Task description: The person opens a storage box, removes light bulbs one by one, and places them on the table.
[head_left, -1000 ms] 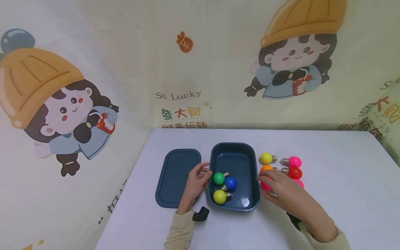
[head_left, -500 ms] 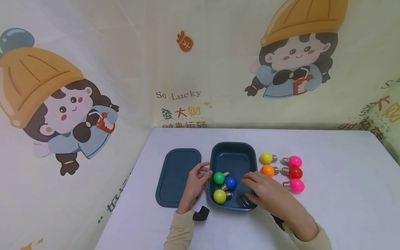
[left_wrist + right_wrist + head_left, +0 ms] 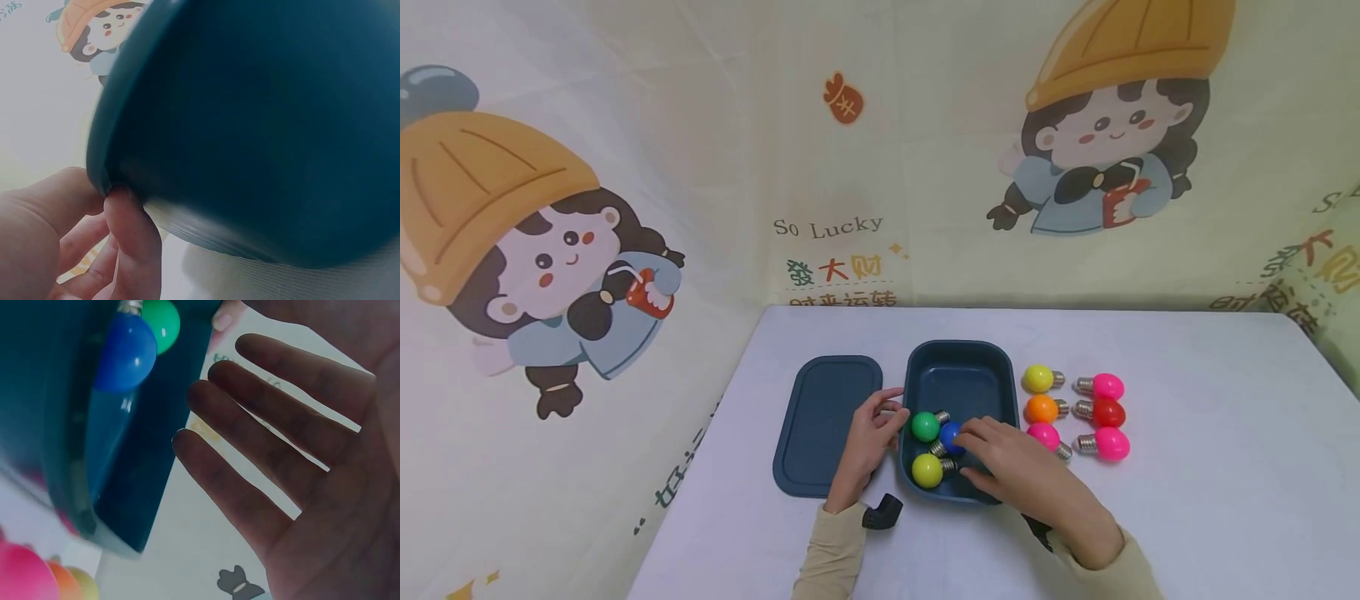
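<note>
My left hand [image 3: 867,446] pinches the left rim of a dark blue box [image 3: 958,343] between thumb and fingers, as the left wrist view shows. Inside lie a green bulb [image 3: 925,427], a blue bulb [image 3: 951,435] and a yellow bulb [image 3: 927,471], grouped on the left side. Above the box's right half is my right hand [image 3: 1026,471], its fingertips close to the blue bulb. In the right wrist view its fingers [image 3: 250,437] are spread and nearly straight, holding nothing; the blue bulb [image 3: 128,353] shows apart from them.
A dark blue lid [image 3: 826,425] lies flat left of the box. To the right are several bulbs in two columns: yellow [image 3: 1038,379], orange [image 3: 1041,409] and pink [image 3: 1042,436], then pink [image 3: 1108,386], red [image 3: 1108,412] and pink [image 3: 1112,444]. Patterned cloth backs the white table [image 3: 1225,417].
My right hand has moved left from over the near pink bulb, across the box's right rim, to beside the blue bulb. That pink bulb is uncovered now. My left hand stays put.
</note>
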The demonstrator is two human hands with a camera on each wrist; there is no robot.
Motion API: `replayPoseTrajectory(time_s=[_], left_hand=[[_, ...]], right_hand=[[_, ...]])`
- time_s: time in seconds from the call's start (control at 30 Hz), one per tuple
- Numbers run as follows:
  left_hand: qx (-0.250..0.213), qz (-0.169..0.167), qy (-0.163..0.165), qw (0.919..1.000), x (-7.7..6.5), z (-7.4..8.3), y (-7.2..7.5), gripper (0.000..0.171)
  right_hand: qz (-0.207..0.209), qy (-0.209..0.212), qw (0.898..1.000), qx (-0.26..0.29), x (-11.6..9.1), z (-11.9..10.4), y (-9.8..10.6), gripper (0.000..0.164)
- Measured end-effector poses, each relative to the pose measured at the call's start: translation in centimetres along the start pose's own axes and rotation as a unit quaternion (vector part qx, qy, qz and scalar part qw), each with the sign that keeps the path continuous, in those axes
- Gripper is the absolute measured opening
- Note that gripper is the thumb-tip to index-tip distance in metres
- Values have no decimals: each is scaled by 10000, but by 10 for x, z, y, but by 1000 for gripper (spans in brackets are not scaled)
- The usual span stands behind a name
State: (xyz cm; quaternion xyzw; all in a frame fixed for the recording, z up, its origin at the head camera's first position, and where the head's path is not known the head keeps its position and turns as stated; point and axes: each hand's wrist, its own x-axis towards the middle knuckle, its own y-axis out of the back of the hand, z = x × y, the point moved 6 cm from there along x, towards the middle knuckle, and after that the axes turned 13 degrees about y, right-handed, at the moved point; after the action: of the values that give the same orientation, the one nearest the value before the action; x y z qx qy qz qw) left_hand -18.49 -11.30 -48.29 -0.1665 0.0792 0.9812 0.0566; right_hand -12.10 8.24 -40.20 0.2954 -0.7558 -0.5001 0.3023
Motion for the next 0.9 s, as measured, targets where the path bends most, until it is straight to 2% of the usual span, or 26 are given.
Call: replayPoseTrajectory(time_s=[0.43,0.6,0.9], left_hand=[[1,-40,-146,9999,2,1,0,43],[18,-39,-53,10000,2,0,0,42],[-38,-86,-132,9999,2,0,0,41]], right_hand=[[205,353,9992,24,11,-9,-13,38],[204,422,9989,82,14,-10,-20,37],[62,415,9990,135,20,-13,-30,37]])
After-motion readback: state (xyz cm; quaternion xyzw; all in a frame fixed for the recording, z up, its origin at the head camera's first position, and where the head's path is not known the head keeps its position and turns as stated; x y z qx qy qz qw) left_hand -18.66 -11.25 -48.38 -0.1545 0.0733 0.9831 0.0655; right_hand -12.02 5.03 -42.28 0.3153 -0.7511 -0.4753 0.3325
